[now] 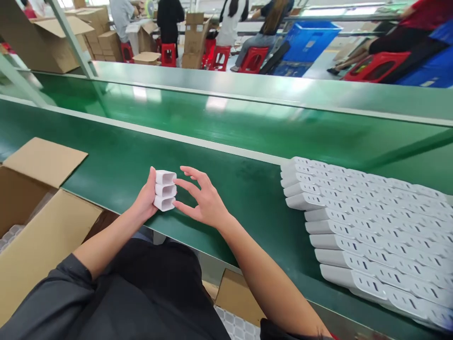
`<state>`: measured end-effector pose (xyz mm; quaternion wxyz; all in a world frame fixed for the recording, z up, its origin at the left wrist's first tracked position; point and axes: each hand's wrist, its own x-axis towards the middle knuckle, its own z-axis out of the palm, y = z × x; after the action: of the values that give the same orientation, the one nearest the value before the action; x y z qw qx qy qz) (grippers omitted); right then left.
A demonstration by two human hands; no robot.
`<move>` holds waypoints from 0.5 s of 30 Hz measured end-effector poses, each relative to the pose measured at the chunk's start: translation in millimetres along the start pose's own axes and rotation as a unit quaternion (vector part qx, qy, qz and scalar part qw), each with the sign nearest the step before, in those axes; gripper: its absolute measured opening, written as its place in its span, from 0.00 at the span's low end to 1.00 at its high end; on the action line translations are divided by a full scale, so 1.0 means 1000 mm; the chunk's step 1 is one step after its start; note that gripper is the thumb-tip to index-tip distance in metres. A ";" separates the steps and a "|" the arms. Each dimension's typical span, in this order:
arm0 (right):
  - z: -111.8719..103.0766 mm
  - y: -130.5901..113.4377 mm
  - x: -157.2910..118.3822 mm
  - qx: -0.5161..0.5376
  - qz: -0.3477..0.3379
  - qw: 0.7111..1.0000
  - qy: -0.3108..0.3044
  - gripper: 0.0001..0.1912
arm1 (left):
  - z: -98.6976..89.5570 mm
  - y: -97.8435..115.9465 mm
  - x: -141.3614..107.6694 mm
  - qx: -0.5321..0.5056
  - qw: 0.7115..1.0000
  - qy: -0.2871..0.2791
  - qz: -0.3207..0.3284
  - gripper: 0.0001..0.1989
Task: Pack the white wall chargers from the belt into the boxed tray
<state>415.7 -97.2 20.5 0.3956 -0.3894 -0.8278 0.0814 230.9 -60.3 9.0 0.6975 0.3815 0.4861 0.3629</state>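
Three white plastic housings [165, 191], hollow with open ends facing right, are held in a stack by my left hand [145, 196], its fingers wrapped round their left side. Just to the right, my right hand [201, 198] has its fingers spread. Its fingertips come close to the open ends of the stack; whether they touch I cannot tell. On the right of the green bench [247, 208], many more white housings [382, 236] lie in tight rows, their slotted faces up.
An open cardboard box [53, 226] stands at the left, with clear trays inside. Below the bench edge is another box [239, 293] beside a white gridded tray [237, 326]. A pale rail [198, 139] runs along the bench. Beyond are seated people, red stools [253, 59] and blue crates [307, 42].
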 end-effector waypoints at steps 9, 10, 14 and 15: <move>0.029 -0.037 -0.023 -0.106 -0.108 0.988 -0.025 0.22 | -0.005 -0.047 -0.065 -0.144 0.975 0.029 0.170 0.38; 0.034 -0.040 -0.024 -0.105 -0.127 0.986 -0.025 0.19 | -0.010 -0.051 -0.073 -0.143 0.972 0.026 0.184 0.39; 0.064 -0.054 -0.008 -0.079 -0.215 0.973 -0.037 0.11 | -0.055 -0.056 -0.106 0.012 0.971 0.041 0.236 0.41; 0.073 -0.058 0.002 -0.066 -0.229 0.970 -0.047 0.10 | -0.074 -0.055 -0.117 0.067 0.965 0.057 0.246 0.41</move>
<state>329.1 -122.3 -1.7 0.3380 -0.2106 -0.9160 -0.0477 137.0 -174.2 -10.0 0.5300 0.5142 0.4396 0.5113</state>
